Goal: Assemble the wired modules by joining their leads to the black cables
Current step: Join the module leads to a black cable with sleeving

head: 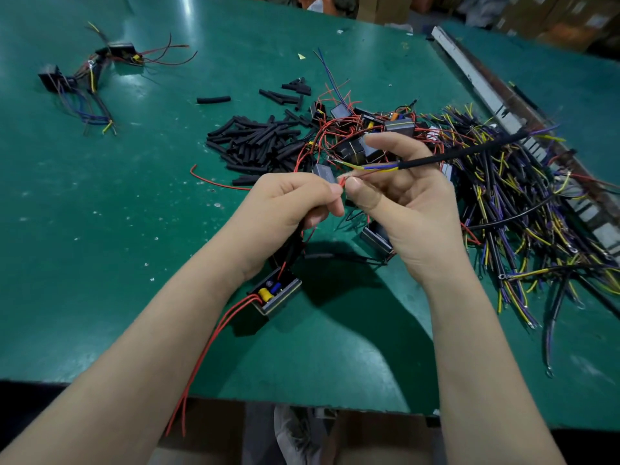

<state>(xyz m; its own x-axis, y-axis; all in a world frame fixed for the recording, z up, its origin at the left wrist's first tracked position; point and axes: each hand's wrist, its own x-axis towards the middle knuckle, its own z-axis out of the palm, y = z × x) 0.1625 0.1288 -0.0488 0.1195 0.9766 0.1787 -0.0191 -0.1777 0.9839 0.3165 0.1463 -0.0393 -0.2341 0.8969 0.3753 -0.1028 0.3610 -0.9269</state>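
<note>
At the centre of the head view, the left hand (295,203) pinches a red lead (341,186) in a tight grip. Its module (275,294) hangs below the wrist. The right hand (402,199) holds a black cable (453,155), its grip closed on the stripped ends meeting the lead. Black sleeves (258,142), spare modules (369,129) and a cable pile (523,209) lie on the green tabletop (100,229), centre to right.

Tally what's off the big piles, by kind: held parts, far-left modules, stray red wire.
Module hanging from left hand: 1
Black cable in right hand: 1
Modules at far left: 2
Stray red wire on table: 1
Total: 5
</note>
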